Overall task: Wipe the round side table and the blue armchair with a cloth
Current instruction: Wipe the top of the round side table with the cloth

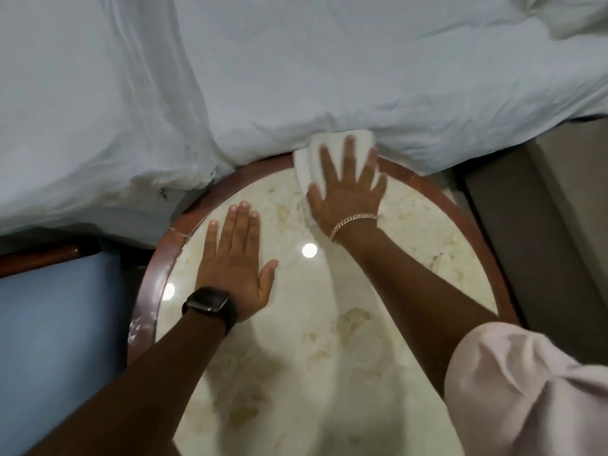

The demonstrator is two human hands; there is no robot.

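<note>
The round side table (pixel 427 232) has a cream marble top and a reddish wooden rim. My right hand (pixel 348 189) lies flat with spread fingers on a white cloth (pixel 307 166), pressing it against the far edge of the tabletop and onto the rim. My left hand (pixel 237 261) rests palm down on the left part of the marble with its fingers together and nothing under it. The blue armchair (pixel 49 340) shows at the left, its seat beside the table and its wooden arm just above.
A bed with rumpled white sheets (pixel 263 77) fills the top and overhangs the table's far rim. A grey-brown upholstered piece (pixel 552 225) stands to the right of the table.
</note>
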